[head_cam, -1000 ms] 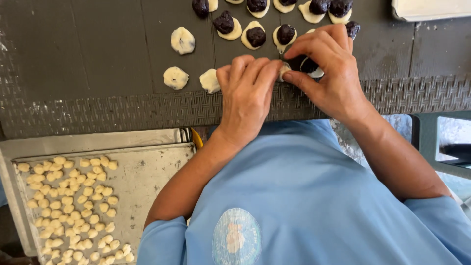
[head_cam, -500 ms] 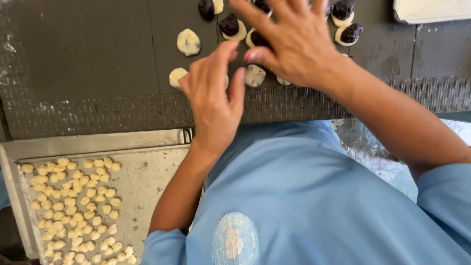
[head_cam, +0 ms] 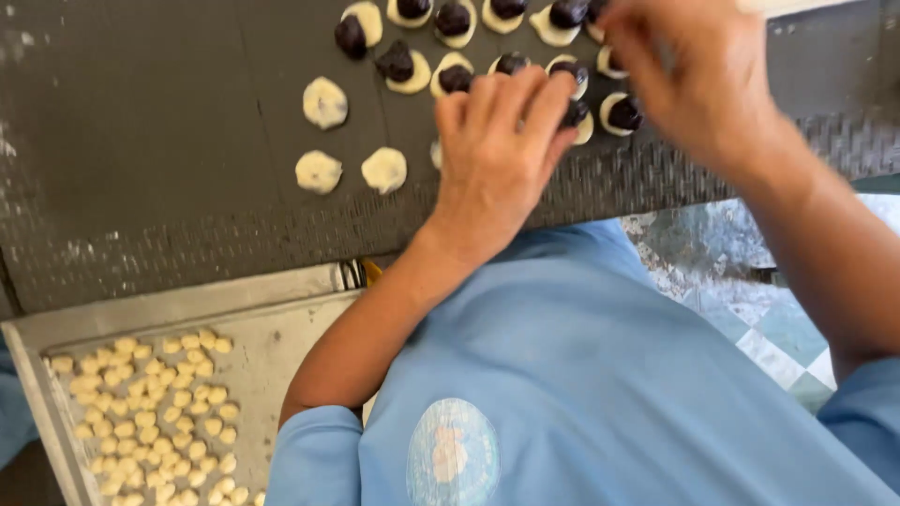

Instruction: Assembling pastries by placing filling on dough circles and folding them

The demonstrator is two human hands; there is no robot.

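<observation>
1. The left hand (head_cam: pixel 497 159) lies palm down on the dark worktop (head_cam: pixel 150 169), its fingers (head_cam: pixel 525 94) stretched forward and close together, the tips resting over a dough round topped with a dark filling ball (head_cam: pixel 574 114). Whether they actually pinch it cannot be told, since the hand covers most of it.
2. The right hand (head_cam: pixel 698 75) hovers at the upper right, blurred; its fingers curl down over the filled rounds (head_cam: pixel 621 111) at that end of the row, and whether they hold anything cannot be made out.
3. Rows of pale dough rounds carrying dark filling balls (head_cam: pixel 403 66) run along the upper edge of the worktop, just beyond both hands.
4. Three plain dough rounds (head_cam: pixel 323 101) without filling lie to the left of the left hand, well apart from it; two sit side by side nearer the person, one farther away.
5. Below the worktop edge, at the lower left, a metal tray (head_cam: pixel 281 328) holds many small pale dough pieces (head_cam: pixel 150 412) spread loosely.
6. The person wears a light blue shirt (head_cam: pixel 581 375), which fills the lower middle of the view.
</observation>
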